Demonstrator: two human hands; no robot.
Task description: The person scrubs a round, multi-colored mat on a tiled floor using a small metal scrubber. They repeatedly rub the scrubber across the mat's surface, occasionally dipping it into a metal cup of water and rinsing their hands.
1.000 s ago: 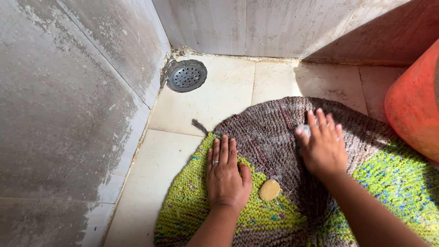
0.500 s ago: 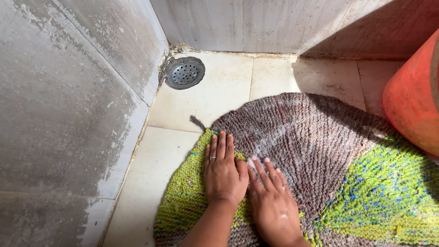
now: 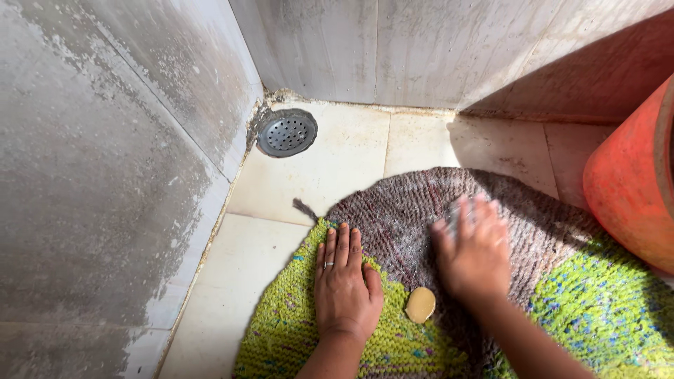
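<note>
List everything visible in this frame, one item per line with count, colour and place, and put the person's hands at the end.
knitted mat: one, round, green and grey-brown sections, on the floor at lower right
soap piece: one, tan, oval, lying on the mat between the two hands
floor drain: one, round grey metal with holes, in the corner of the floor
bucket: one, orange, at the right edge, partly out of frame
floor tiles: pale cream, several, stained along the joints
walls: grey, stained, at left and at the back
ring: one, silver, on a finger of the left hand
left hand: flat, palm down on the mat's green part
right hand: blurred, on the grey-brown part, over a small pale object that cannot be identified
</note>
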